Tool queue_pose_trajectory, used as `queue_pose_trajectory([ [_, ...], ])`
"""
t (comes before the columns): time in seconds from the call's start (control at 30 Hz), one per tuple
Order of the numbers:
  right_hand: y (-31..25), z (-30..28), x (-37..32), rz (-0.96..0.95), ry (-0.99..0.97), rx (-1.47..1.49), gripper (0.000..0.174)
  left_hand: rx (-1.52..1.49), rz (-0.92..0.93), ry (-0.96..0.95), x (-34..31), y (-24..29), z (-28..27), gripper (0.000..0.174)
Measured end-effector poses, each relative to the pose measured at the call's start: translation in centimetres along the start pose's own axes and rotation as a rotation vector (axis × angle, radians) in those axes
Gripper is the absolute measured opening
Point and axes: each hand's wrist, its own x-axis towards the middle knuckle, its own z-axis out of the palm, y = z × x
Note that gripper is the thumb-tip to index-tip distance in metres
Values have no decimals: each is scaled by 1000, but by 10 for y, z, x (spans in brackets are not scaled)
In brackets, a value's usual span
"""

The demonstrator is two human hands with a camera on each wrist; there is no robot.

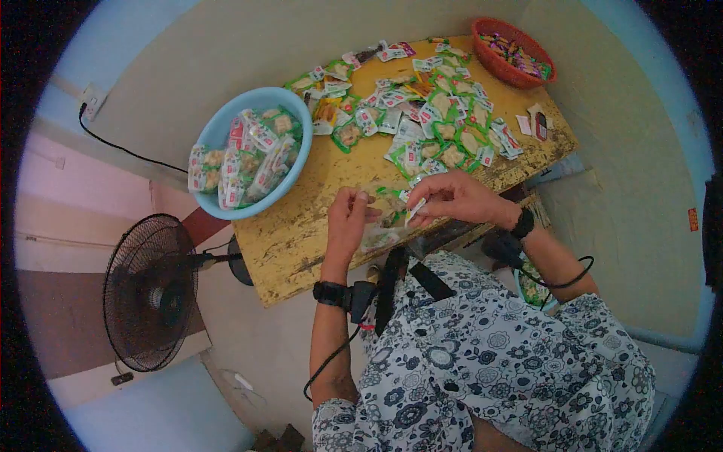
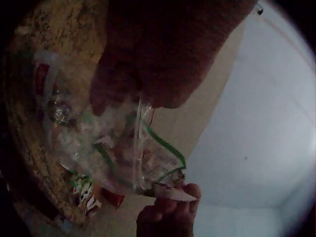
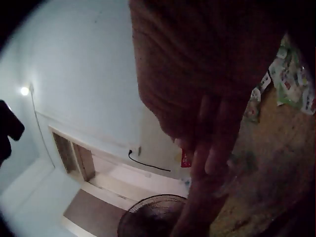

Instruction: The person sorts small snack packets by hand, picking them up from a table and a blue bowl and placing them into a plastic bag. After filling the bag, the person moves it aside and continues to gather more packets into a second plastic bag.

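Note:
My left hand (image 1: 349,218) grips the rim of a clear zip bag (image 2: 116,153) near the table's front edge. Several small snack packets show through the bag's film. Facing it, my right hand (image 1: 459,197) pinches a green-edged snack packet (image 2: 165,155) at the bag's mouth; its white corner pokes out past the fingertips in the left wrist view. Just beyond both hands spreads a pile of green and white snack packets (image 1: 452,154). In the right wrist view, the back of the right hand hides most of what its fingers hold.
A light blue basin (image 1: 305,154) with filled clear bags (image 1: 245,162) stands on the worn yellow table (image 1: 282,256) at the left. A red basket (image 1: 553,75) of small wrapped pieces sits at the far right corner. A standing fan (image 1: 154,294) is left of the table.

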Motion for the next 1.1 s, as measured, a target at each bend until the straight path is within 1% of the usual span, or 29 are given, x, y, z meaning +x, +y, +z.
queue_pose_trajectory([
  [0.03,-2,2,1,22,7,73,18,26,15,7,0,-1,-1,16],
  [0.1,-13,8,3,52,57,128,16,76,47,16,3,-5,-3,15],
  [0.13,-17,10,3,67,86,153,15,51,52,30,4,-8,-3,16],
  [0.2,-10,14,4,68,142,263,13,-1,63,61,8,-15,-4,19],
  [0.3,9,18,8,40,208,413,14,-40,67,60,8,-17,-6,15],
  [0.37,19,19,10,20,235,489,14,-99,4,52,3,-12,-6,15],
  [0.47,25,20,12,21,255,564,11,-114,-36,53,-4,5,0,21],
  [0.53,31,23,14,36,273,604,10,-98,-33,66,-4,4,2,27],
  [0.6,33,15,11,79,251,316,15,-84,-18,85,-1,-6,1,32],
  [0.63,33,12,10,100,240,172,19,-106,-38,70,0,-7,0,32],
  [0.73,19,9,5,-174,361,-658,40,-152,-88,42,0,-8,-1,32],
  [0.83,8,0,14,-470,371,-1085,56,-186,-125,15,0,-7,0,31],
  [0.93,-1,0,22,-548,161,-1278,51,-255,-147,-48,0,-4,-1,29],
  [1.0,11,-3,29,-572,114,-1207,44,-257,-131,-63,1,-2,-2,28],
  [1.03,17,-4,32,-588,84,-1172,41,-241,-133,-57,2,-2,-2,31],
  [1.1,23,-4,33,-588,154,-1019,34,-210,-145,-33,1,-6,-5,37],
])
